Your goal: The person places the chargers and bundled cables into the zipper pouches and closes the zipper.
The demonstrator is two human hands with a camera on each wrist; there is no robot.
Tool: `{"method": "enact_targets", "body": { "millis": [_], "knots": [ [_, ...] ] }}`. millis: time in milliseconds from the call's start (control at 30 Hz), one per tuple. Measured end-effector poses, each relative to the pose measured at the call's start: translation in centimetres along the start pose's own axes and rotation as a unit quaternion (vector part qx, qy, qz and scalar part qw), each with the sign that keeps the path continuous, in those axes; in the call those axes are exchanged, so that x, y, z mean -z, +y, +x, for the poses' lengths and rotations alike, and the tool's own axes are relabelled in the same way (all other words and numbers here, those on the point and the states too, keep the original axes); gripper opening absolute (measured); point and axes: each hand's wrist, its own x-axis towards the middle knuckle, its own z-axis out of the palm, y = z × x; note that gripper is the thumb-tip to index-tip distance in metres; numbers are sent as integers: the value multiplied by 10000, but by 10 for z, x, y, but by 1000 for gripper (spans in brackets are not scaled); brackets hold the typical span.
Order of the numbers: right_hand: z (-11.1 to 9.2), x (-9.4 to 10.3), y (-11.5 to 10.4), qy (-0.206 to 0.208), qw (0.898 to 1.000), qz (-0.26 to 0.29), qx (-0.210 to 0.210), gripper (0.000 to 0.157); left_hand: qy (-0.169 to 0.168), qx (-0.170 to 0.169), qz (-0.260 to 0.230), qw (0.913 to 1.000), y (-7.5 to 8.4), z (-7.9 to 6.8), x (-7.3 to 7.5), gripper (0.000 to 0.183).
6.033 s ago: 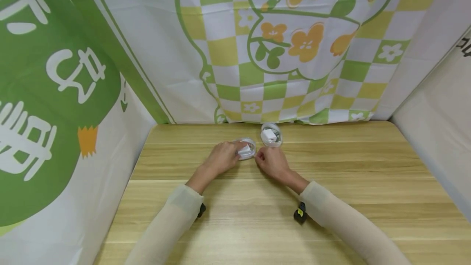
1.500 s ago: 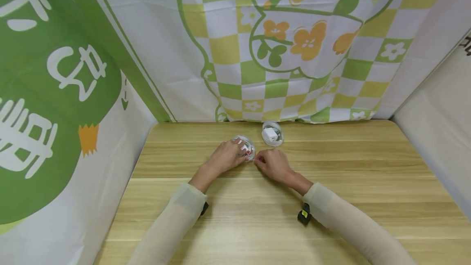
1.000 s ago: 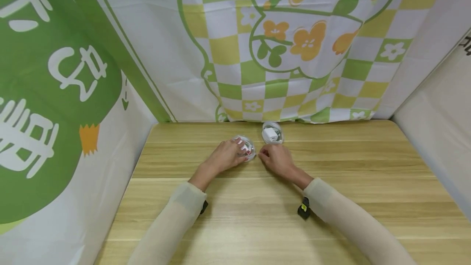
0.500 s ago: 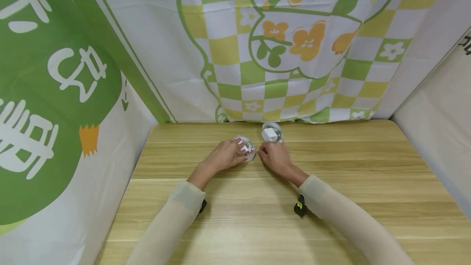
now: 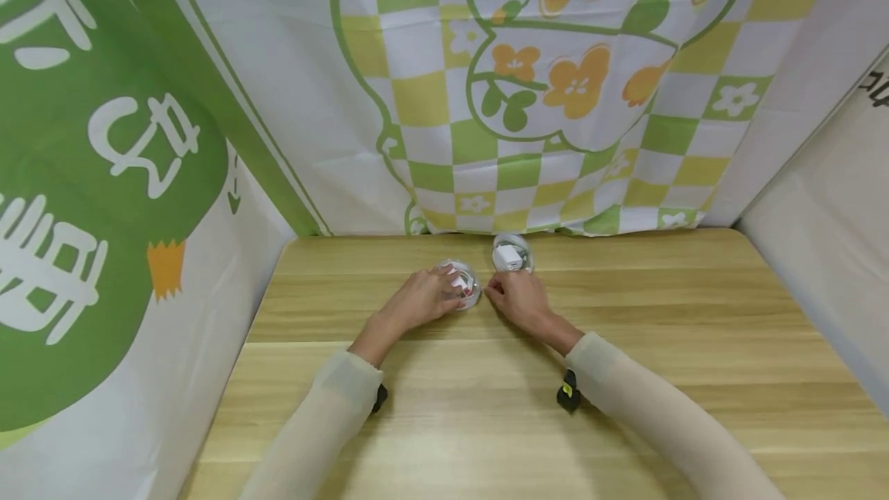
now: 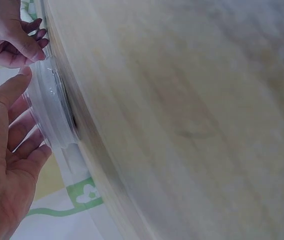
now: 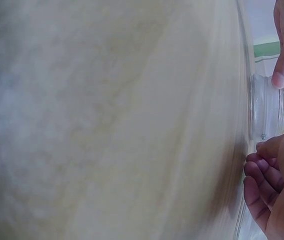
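My left hand [image 5: 424,299] grips a round clear plastic case [image 5: 468,284] on the wooden table; white coiled cable and a small red spot show inside. In the left wrist view, the thumb and fingers of the left hand [image 6: 6,155] span the side of this case [image 6: 54,107]. My right hand [image 5: 519,299] has curled fingers, its thumb and index fingertips right at the case's rim. The right wrist view shows the right hand [image 7: 277,175] beside the rim; I cannot tell whether something thin is pinched there. Behind it lies a second round case [image 5: 512,253] with a white charger plug.
The wooden table [image 5: 625,346] ends at the back against a checked, flowered cloth [image 5: 521,168]. Cloth with green and white print [image 5: 104,176] hangs on the left, and a pale cloth [image 5: 826,199] on the right.
Since six seconds ago the left hand's case has turned and its red spot now shows. Over the last second and a half my right hand has shifted slightly right and toward the second case.
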Motion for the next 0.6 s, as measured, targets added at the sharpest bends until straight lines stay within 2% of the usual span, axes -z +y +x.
{"method": "enact_targets", "body": {
  "millis": [267, 433, 600],
  "knots": [
    [1, 4, 1, -88, 9999, 119, 88, 7, 63, -16, -114, 9999, -2, 2, 1, 32],
    [2, 10, 3, 44, 9995, 163, 255, 5, 106, -21, 76, 9999, 1, 3, 4, 31],
    [3, 17, 6, 139, 9991, 215, 338, 8, 298, 142, 209, 9992, 2, 4, 7, 35]
  ]
}}
